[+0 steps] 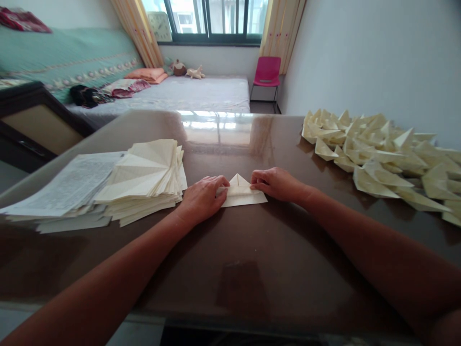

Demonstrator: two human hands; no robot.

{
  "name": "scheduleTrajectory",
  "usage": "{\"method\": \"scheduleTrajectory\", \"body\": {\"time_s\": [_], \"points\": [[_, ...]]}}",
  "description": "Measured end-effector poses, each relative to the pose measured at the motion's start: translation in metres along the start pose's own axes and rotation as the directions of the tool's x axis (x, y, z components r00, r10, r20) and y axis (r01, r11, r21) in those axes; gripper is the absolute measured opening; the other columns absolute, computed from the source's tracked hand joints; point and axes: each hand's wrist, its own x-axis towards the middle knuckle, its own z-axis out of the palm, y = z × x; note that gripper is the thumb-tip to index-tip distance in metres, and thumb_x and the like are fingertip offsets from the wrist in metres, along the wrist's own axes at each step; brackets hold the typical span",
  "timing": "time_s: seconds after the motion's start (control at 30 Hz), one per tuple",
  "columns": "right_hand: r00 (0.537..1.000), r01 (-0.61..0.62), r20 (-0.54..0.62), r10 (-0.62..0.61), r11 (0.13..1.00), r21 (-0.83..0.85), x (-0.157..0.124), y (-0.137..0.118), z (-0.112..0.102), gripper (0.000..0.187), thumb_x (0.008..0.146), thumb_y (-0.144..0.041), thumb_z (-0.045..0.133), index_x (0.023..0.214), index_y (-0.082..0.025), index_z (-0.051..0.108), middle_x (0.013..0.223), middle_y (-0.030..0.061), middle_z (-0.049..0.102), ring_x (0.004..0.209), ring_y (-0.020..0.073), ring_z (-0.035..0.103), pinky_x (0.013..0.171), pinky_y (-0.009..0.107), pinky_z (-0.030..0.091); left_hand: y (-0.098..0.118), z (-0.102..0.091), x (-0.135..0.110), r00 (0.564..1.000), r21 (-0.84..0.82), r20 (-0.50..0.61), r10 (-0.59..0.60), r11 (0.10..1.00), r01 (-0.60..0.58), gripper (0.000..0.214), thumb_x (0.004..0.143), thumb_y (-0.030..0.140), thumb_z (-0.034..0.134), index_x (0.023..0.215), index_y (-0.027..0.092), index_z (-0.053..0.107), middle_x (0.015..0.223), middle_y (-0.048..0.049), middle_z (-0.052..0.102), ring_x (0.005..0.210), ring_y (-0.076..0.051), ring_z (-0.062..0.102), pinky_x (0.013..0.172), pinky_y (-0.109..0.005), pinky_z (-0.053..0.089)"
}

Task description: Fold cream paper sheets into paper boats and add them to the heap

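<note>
The folded paper (239, 191) is set on the glossy table (252, 269), between the two hands, with its peak pointed to the far side, a band folded across its middle and a flat strip along its near edge. For this crease to be made well, the band should be kept level from left to right, its two ends should be matched before pressure is put on, and the fold should be pressed outward from the middle so that the peak is not dragged askew. The paper is best kept flat against the table, as a thin sheet would easily be skewed by an uneven pull. The left hand (205, 198) is partly closed, its fingers curled, and the paper's left end is held by thumb and forefinger. The right hand (274, 183) is likewise curled, with the right end held at its fingertips; how firmly either grip is pressed cannot be told. Both forearms are stretched inward from the near corners, low over the table, and the wrists are angled towards each other across the paper
</note>
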Motion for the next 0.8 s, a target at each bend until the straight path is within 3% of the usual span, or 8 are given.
{"method": "scheduleTrajectory", "body": {"time_s": [0.27,0.37,0.47,0.57,0.63,0.7,0.8], "points": [[0.997,-0.072,-0.015,0.072,0.997,-0.020,0.001,-0.004,0.002,0.019,0.086,-0.041,0.055,0.086,-0.024,0.064,0.078,-0.0024,0.068,0.067,0.0117,0.056,0.057,0.022,0.031,0.007,0.004,-0.005,0.987,0.162,-0.089,0.135,0.979,-0.119,0.041,0.091,0.027,0.045,0.132,0.030,0.047,0.113,-0.0054,0.057,0.105,-0.023,0.051,0.079,-0.033,0.048],[0.997,-0.078,-0.020,0.078,0.997,-0.012,0.002,-0.003,0.003,0.019,0.086,-0.040,0.056,0.085,-0.023,0.064,0.076,-0.0016,0.068,0.066,0.0122,0.056,0.058,0.022,0.032,0.006,0.005,-0.005,0.935,0.190,-0.105,0.340,0.929,-0.316,0.039,0.093,0.021,0.044,0.131,0.028,0.051,0.123,-0.0066,0.053,0.113,-0.022,0.045,0.093,-0.036,0.044],[0.997,-0.062,-0.037,0.065,0.995,0.075,0.002,0.001,0.004,0.019,0.085,-0.039,0.057,0.083,-0.021,0.065,0.073,-0.0008,0.067,0.064,0.0120,0.055,0.059,0.022,0.034,0.006,0.005,-0.004,0.868,0.179,0.009,0.497,0.853,-0.490,0.037,0.095,0.021,0.041,0.130,0.025,0.052,0.115,-0.0060,0.057,0.106,-0.020,0.048,0.093,-0.033,0.045],[1.000,0.008,-0.031,0.000,0.960,0.278,0.003,0.007,0.001,0.021,0.082,-0.038,0.061,0.089,-0.018,0.065,0.075,0.0001,0.066,0.068,0.0120,0.057,0.062,0.022,0.038,0.008,0.005,-0.004,0.874,0.219,0.062,0.483,0.848,-0.484,0.037,0.095,0.021,0.042,0.131,0.024,0.051,0.112,-0.0060,0.058,0.101,-0.019,0.050,0.087,-0.031,0.047],[0.998,0.042,0.032,-0.061,0.914,0.403,0.003,0.011,-0.004,0.032,0.077,-0.040,0.066,0.100,-0.017,0.062,0.079,0.0005,0.066,0.070,0.0122,0.057,0.064,0.022,0.041,0.009,0.004,-0.005,0.883,0.248,0.067,0.465,0.849,-0.466,0.038,0.095,0.021,0.042,0.132,0.025,0.050,0.112,-0.0057,0.058,0.100,-0.019,0.050,0.084,-0.030,0.048],[0.991,0.037,0.097,-0.087,0.902,0.431,0.003,0.013,-0.008,0.044,0.072,-0.040,0.070,0.107,-0.016,0.059,0.083,0.0009,0.065,0.070,0.0122,0.056,0.064,0.023,0.042,0.010,0.003,-0.006,0.885,0.261,0.069,0.460,0.848,-0.461,0.038,0.095,0.022,0.042,0.133,0.027,0.049,0.114,-0.0052,0.057,0.101,-0.019,0.050,0.082,-0.028,0.048],[0.990,0.016,0.122,-0.070,0.918,0.396,0.002,0.015,-0.010,0.043,0.073,-0.037,0.069,0.107,-0.014,0.058,0.082,0.0014,0.064,0.068,0.0119,0.055,0.063,0.023,0.041,0.011,0.002,-0.007,0.890,0.271,0.068,0.451,0.850,-0.452,0.039,0.096,0.022,0.041,0.133,0.030,0.047,0.115,-0.0044,0.056,0.103,-0.018,0.050,0.080,-0.026,0.048]]}}
